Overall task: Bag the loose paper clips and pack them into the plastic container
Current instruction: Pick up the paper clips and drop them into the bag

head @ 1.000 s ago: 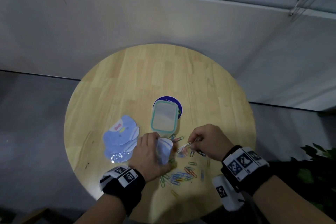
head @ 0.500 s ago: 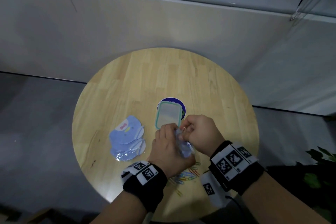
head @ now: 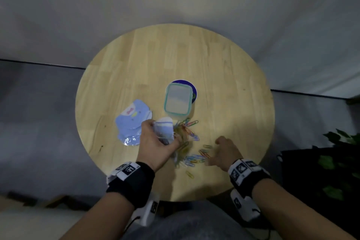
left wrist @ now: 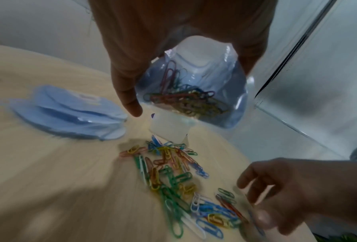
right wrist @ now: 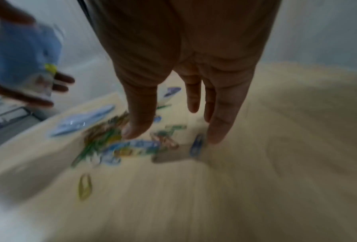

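Observation:
My left hand (head: 155,142) grips a small blue-and-clear plastic bag (head: 163,128) above the round wooden table (head: 175,60); the left wrist view shows several coloured clips inside the bag (left wrist: 194,91). Loose paper clips (head: 192,154) lie scattered in front of the plastic container (head: 178,99), which has a teal-rimmed lid on it. My right hand (head: 224,152) hovers low over the right end of the clips (right wrist: 144,145), fingers (right wrist: 217,129) straight and spread, holding nothing. In the left wrist view the clips (left wrist: 173,172) spread across the table below the bag.
A stack of spare blue bags (head: 132,122) lies left of my left hand. A dark blue round disc (head: 191,87) sits under the container. One yellow clip (head: 190,174) lies apart near the front edge. A plant (head: 339,161) stands at the right.
My right hand has left the bag's mouth and dropped right and down to the loose clips, now open. My left hand with the bag has shifted left.

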Tool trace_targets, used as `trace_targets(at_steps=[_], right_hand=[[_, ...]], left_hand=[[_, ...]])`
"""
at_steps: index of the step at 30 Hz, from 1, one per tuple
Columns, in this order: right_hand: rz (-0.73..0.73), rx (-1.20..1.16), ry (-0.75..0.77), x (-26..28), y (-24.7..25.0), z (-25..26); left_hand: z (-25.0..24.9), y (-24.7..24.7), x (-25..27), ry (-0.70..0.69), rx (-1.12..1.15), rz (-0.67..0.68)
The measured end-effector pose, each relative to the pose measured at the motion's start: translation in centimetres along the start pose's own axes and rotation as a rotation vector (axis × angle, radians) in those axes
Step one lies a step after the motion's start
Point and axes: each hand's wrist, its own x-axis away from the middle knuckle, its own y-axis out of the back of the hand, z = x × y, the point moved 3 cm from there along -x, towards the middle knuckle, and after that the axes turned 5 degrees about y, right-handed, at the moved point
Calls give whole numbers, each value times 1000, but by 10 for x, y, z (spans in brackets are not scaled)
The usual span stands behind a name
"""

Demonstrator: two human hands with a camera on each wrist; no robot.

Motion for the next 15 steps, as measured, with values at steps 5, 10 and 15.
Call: trace_targets(at_steps=[5, 10, 15], right_hand=[[-29, 182, 119, -7, -40, 20], [-59, 182, 214, -8, -48, 28], [-293, -288, 355, 12, -22, 51]], left_hand=[[6, 1, 8, -29, -106, 71], [2, 4, 4, 45, 36, 29], [6, 2, 3, 31, -38, 50]])
